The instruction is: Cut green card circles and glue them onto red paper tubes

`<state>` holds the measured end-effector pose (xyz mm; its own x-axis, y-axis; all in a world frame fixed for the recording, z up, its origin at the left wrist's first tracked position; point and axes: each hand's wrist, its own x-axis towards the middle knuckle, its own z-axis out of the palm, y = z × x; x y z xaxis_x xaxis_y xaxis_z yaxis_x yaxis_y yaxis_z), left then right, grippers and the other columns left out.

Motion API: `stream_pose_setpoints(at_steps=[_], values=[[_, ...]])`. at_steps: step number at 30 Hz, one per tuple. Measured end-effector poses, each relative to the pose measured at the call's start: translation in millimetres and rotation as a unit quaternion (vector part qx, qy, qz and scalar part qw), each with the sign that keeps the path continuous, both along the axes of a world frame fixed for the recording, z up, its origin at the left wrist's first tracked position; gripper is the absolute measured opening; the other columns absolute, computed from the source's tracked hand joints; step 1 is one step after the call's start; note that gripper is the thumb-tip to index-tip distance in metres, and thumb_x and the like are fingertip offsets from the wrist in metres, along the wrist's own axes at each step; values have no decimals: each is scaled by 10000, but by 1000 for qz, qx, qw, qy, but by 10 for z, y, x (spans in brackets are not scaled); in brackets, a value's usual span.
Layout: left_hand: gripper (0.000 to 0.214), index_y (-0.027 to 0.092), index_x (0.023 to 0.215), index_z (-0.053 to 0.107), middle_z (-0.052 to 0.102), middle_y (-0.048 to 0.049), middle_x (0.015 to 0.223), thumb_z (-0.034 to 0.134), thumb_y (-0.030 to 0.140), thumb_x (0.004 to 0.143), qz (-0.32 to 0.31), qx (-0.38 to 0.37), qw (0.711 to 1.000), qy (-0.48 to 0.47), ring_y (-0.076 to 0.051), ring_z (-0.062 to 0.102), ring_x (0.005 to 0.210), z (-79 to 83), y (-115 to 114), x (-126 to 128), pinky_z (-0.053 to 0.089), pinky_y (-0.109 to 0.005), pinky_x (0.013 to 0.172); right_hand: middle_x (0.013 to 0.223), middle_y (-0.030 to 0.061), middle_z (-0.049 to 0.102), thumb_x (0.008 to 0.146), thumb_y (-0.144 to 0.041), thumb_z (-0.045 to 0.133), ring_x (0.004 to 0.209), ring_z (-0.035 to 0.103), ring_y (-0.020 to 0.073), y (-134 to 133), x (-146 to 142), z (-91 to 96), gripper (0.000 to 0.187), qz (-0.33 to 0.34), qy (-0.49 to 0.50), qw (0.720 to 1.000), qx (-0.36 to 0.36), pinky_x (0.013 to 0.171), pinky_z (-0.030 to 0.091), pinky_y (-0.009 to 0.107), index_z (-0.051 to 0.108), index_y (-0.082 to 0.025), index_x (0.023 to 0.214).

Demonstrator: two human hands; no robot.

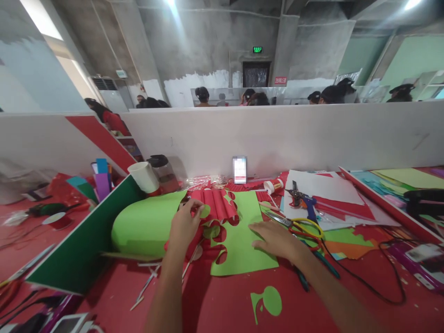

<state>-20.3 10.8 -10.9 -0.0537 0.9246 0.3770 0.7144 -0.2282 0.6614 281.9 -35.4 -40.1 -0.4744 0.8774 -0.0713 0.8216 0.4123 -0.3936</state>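
My left hand (184, 226) pinches a small round green paper cutout (205, 211) over a pleated red paper piece (218, 203). My right hand (274, 238) lies flat, fingers stretched out, on a light green sheet (243, 249) with round holes cut along its left edge. The green sheet rests on the red table (222, 300), partly over the red pleated piece. A larger rolled green sheet (144, 226) curls to the left of my left hand.
Yellow-handled scissors (301, 226) and a glue gun (303, 199) lie right of my right hand, with a black cable (381, 286). A green scrap (266, 301) lies near the front. A phone (239, 169), white cup (144, 177), glue bottle (274, 186) and green board (79, 249) stand around.
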Motion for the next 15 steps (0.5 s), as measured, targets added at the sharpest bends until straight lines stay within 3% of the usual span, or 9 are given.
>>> stream_pose_setpoints(at_steps=[2,4,7,10,13,15], values=[[203,213,864,635,697,-39,829,550,397,878,-37,-7,998,-55,-214,633,737,34,0,-20,456,-317,704,1416,168,622,932,-405,616,1305,557,377,-1,-23,70,523,-11,24,1000,9,1096,386,517,589,-207,1416],[223,205,839,639,680,-27,798,580,418,868,-106,-27,989,-102,-191,612,703,84,-21,44,462,-296,669,1392,147,642,939,-452,613,1251,603,337,17,-125,145,535,-29,115,993,-7,1037,449,469,562,-242,1429],[232,198,830,646,660,-11,766,621,426,861,-186,-76,970,-136,-164,585,657,142,-75,275,459,-274,630,1224,101,722,899,-478,675,1081,682,261,81,-374,214,526,-43,332,939,-79,876,530,364,575,-263,1369],[239,195,819,638,657,-15,757,616,429,866,-225,-93,959,-147,-170,600,677,139,-104,502,467,-272,626,937,39,736,845,-405,735,850,680,209,178,-587,209,417,-48,431,898,-72,728,512,301,649,-219,1208],[290,201,847,633,681,-37,798,571,481,894,-202,-87,970,-104,-204,637,734,128,-63,516,499,-304,674,772,0,679,844,-369,710,698,621,175,304,-638,161,224,-71,446,891,-45,643,471,279,693,-186,973],[316,209,966,648,719,-75,964,520,494,924,-96,-53,994,-19,-251,670,875,144,13,390,515,-360,792,781,12,684,850,-391,694,716,626,187,400,-591,114,214,-91,445,890,-40,660,481,293,683,-180,886]])
